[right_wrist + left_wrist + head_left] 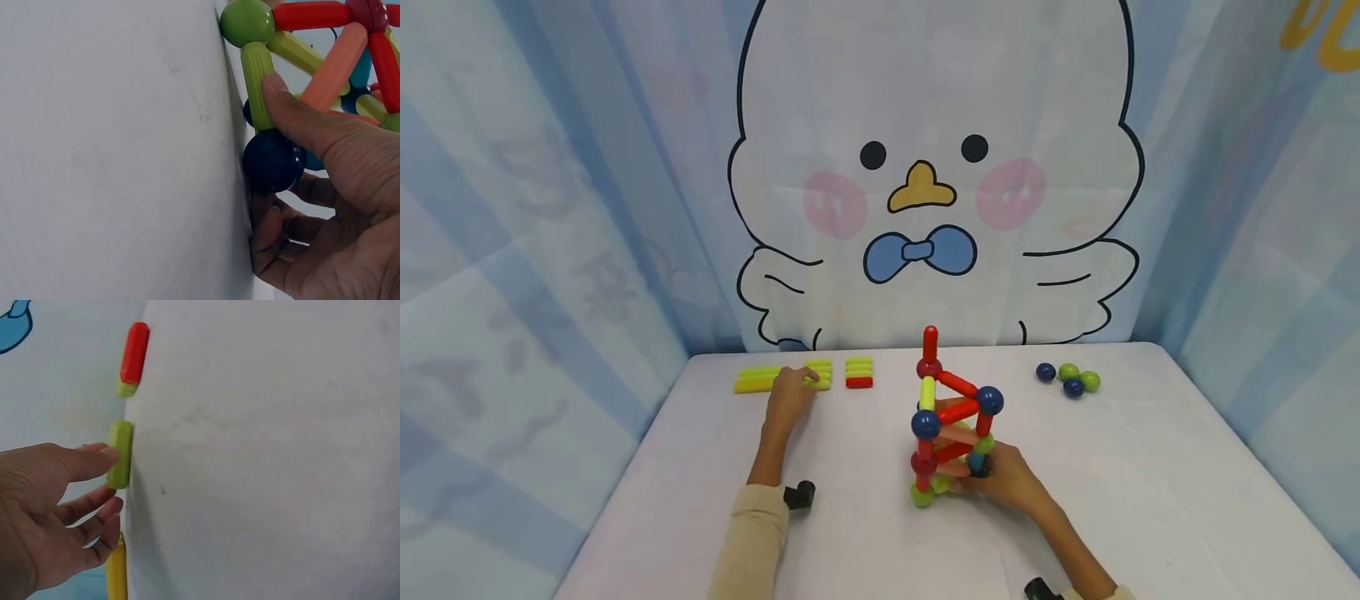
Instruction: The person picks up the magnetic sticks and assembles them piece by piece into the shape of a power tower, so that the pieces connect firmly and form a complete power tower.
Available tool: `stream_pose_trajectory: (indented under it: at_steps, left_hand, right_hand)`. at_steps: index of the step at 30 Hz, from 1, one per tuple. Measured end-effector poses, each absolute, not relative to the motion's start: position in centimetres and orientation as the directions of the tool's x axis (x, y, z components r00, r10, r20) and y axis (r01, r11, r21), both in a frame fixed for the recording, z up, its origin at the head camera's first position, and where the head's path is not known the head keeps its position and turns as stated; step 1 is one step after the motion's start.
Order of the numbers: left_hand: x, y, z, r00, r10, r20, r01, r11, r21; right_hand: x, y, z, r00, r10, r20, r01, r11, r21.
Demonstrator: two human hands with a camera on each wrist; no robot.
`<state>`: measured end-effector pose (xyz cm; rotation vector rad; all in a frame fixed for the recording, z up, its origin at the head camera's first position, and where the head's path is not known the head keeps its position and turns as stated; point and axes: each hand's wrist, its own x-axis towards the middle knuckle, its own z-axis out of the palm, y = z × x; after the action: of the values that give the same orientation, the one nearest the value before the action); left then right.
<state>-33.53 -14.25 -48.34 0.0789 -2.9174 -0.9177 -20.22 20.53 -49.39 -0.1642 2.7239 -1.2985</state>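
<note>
My left hand (790,396) is at the back left, over rows of yellow and yellow-green rods (756,382). In the left wrist view its thumb presses a short yellow-green rod (120,455), with the index finger behind it and the other fingers spread loosely. Near the middle, my right hand (1011,479) grips the lower right of an upright magnetic ball-and-stick structure (926,426). The right wrist view has its thumb on a green rod (254,75) above a dark blue ball (273,160), fingers curled underneath. A red rod (930,342) sticks up from the top.
A short stack of yellow-green rods with a red rod (859,382) lies to the right of the left hand. Two blue and two green balls (1069,372) sit at the back right. A printed curtain (925,308) hangs behind the white table (1150,500).
</note>
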Motion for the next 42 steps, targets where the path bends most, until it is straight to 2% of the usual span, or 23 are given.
stream_pose_trajectory:
  at_steps: [8, 10, 12, 15, 18, 22, 24, 32, 42]
  left_hand:
    - [-33.5, -14.2, -49.1, -0.999, -0.046, 0.02, -0.031, 0.868, 0.496]
    - [-33.4, -13.9, -48.8, -1.0, -0.028, 0.004, -0.022, 0.863, 0.505]
    - [-33.2, -13.3, -48.2, -1.0, 0.002, 0.014, 0.01, 0.826, 0.564]
    - [-32.1, -11.8, -46.6, -0.995, 0.066, 0.069, 0.095, 0.699, 0.708]
    - [-30.5, -9.7, -43.9, -0.98, 0.161, 0.118, 0.185, 0.507, 0.842]
    - [-28.0, -6.6, -39.7, -0.933, 0.31, 0.185, 0.271, 0.264, 0.926]
    - [-26.9, -5.2, -37.9, -0.901, 0.366, 0.234, 0.318, 0.19, 0.929]
    - [-24.2, 0.4, -34.3, -0.797, 0.503, 0.335, 0.497, 0.23, 0.837]
    - [-23.8, 3.6, -33.9, -0.75, 0.534, 0.39, 0.601, 0.305, 0.739]
  right_hand:
    - [-20.2, 19.9, -49.5, -0.997, -0.058, -0.052, 0.002, 0.646, -0.764]
    - [-20.1, 20.0, -49.4, -0.997, -0.058, -0.049, 0.0, 0.651, -0.759]
    - [-20.1, 20.1, -49.3, -0.996, -0.068, -0.051, -0.005, 0.652, -0.758]
    - [-20.1, 20.2, -49.1, -0.995, -0.082, -0.053, -0.013, 0.649, -0.76]
    - [-20.1, 20.2, -49.1, -0.994, -0.085, -0.063, -0.007, 0.646, -0.763]
    - [-20.2, 20.1, -49.0, -0.994, -0.083, -0.078, 0.006, 0.642, -0.767]
    - [-20.2, 20.2, -49.0, -0.993, -0.086, -0.077, 0.005, 0.64, -0.768]
    - [-20.3, 20.7, -49.1, -0.993, -0.115, -0.039, -0.045, 0.649, -0.76]
    - [-20.5, 20.6, -49.2, -0.987, -0.163, -0.012, -0.098, 0.652, -0.752]
